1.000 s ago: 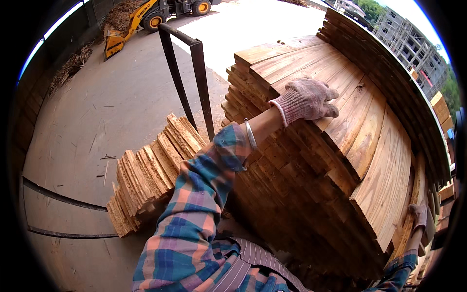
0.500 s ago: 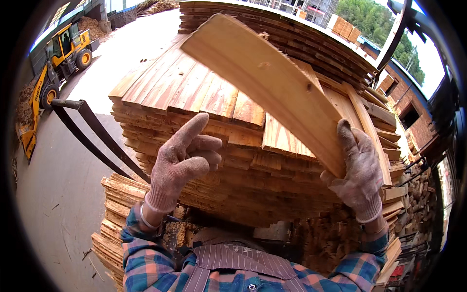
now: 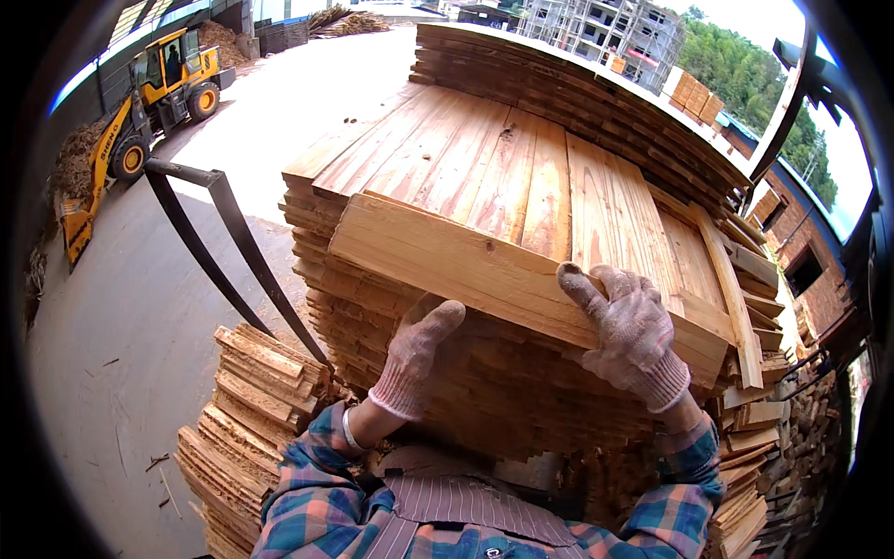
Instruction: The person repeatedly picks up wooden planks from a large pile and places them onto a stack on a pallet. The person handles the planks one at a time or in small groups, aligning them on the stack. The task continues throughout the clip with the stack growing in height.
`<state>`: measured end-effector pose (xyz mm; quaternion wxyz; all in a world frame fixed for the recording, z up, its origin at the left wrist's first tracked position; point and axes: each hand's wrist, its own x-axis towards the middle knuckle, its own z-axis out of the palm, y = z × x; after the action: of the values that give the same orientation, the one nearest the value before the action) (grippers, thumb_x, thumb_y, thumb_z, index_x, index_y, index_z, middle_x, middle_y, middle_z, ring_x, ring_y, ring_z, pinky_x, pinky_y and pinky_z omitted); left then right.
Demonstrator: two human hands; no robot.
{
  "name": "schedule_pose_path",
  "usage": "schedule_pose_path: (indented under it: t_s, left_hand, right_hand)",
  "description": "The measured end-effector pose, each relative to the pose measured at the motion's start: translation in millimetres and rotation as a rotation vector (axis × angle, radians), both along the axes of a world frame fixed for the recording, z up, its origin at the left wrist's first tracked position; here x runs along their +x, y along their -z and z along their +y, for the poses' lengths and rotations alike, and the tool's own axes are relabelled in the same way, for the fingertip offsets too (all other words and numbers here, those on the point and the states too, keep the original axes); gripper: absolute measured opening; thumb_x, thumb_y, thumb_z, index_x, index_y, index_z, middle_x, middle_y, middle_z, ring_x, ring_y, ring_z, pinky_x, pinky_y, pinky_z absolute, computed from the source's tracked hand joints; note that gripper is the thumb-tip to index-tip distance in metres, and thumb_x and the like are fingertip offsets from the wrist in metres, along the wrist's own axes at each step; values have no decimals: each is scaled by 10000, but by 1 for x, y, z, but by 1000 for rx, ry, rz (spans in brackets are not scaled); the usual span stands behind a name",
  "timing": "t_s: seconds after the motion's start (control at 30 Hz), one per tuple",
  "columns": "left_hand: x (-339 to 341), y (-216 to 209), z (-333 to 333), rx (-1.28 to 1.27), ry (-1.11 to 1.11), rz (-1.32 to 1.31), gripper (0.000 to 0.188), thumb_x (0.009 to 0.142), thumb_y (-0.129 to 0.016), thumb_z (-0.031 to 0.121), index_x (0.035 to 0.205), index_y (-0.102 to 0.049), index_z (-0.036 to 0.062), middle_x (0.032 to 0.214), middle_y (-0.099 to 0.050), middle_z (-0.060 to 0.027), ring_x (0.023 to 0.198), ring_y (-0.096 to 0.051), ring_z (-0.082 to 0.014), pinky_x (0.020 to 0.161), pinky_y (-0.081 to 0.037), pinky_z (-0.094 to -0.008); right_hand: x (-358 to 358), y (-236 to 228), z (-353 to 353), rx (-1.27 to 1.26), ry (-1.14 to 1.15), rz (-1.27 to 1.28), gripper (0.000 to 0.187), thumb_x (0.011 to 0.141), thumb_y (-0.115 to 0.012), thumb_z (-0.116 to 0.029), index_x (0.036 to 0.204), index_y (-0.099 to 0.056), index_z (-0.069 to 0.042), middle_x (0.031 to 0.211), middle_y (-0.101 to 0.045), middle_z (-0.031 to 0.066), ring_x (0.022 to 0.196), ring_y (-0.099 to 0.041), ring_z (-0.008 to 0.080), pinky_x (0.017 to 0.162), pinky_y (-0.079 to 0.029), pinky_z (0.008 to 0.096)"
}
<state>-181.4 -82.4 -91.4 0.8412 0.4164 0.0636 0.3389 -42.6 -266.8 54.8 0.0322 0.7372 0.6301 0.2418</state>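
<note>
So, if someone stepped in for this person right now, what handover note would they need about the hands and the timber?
Left hand: gloved, under the near edge of the wooden board, fingers curled up against its underside.
Right hand: gloved, gripping the same board's near edge from above, towards its right end.
Board: lies flat across the top of the tall plank stack, near side overhanging towards the person.
Nearby: a lower pile of planks on the ground at left; two dark fork tines beside the stack; a yellow loader far left.
Done: the board lies on top. Left: both hands are on it, not released.
</note>
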Motion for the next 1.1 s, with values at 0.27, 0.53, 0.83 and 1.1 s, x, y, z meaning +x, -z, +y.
schedule_pose_path:
  t_s: [0.27, 0.53, 0.83, 1.1]
  left_hand:
    - [-2, -59, 11, 150, -71, -80, 518, 893, -652, 117, 1336, -428, -28, 1095, -591, -102, 946, -617, -161, 821, -545, -284]
    - [35, -59, 14, 285, -65, -37, 427, 885, -668, 120, 1245, -514, -48, 1120, -616, -85, 994, -582, -114, 845, -512, -250]
    - [7, -24, 18, 345, 46, -12, 453, 863, -704, 162, 1249, -552, -21, 1186, -624, -119, 1077, -594, -160, 928, -487, -289]
    - [1, -36, 16, 653, -156, -3, 462, 847, -713, 183, 1251, -561, 18, 1177, -635, -121, 1012, -642, -200, 879, -509, -301]
  right_hand:
    - [20, -65, 125, 60, 33, 338, 910, 642, -790, -215, 1434, -360, -90, 1193, -546, 183, 1072, -572, 330, 940, -480, 408]
    - [69, -39, 137, -100, 61, 755, 932, 632, -810, -243, 1434, -369, -65, 1313, -519, 240, 1209, -521, 294, 1043, -408, 373]
    - [50, -40, 116, -267, 213, 621, 1121, 528, -858, -209, 1477, -272, -98, 1323, -470, 246, 1245, -465, 369, 1048, -402, 399]
    - [54, -23, 186, -162, -64, 604, 1040, 539, -805, -184, 1447, -321, -37, 1385, -447, 244, 1269, -457, 349, 1080, -368, 373]
